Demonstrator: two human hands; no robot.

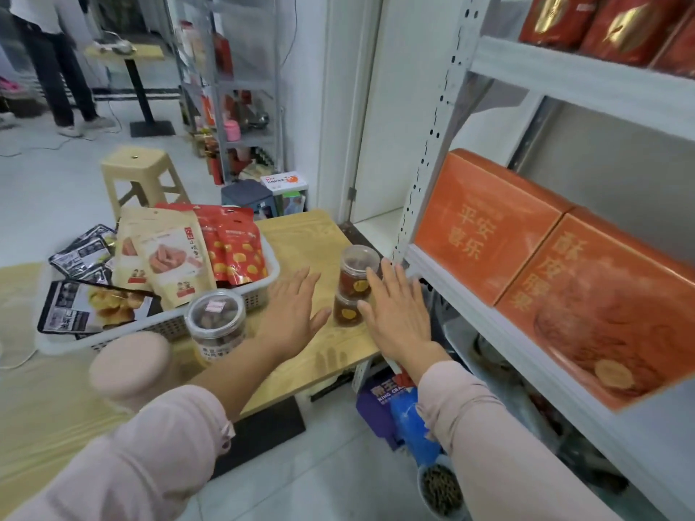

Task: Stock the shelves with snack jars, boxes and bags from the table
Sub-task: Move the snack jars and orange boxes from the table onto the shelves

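pale pink sleeves (150, 456) nearest, both forearms stretched forward and down. grey metal shelving unit (564, 73) along the right side, two orange boxes (485, 227) side by side and touching on its middle shelf, red boxes (620, 24) with gold print on the shelf above. light wooden surface (301, 235) left of the shelving, its right corner near the upright post. white slotted basket (165, 329) on the left part of the surface, holding upright beige bags (165, 257) and red bags (235, 250), black bags (82, 253) lying flat at its left end. larger jar (217, 321) of brown snacks, clear with a clear lid, standing just in front of the basket. near the right edge of the surface, upper jar (355, 270) stacked upright on lower jar (344, 312), both small, clear, dark inside, each with a round yellow label. left hand (291, 310) flat, fingers straight and spread, just left of the stack and apart from it, holding nothing. right hand (398, 314) likewise wide, fingers straight, close against the right side of the stack; contact with the jars impossible to tell.
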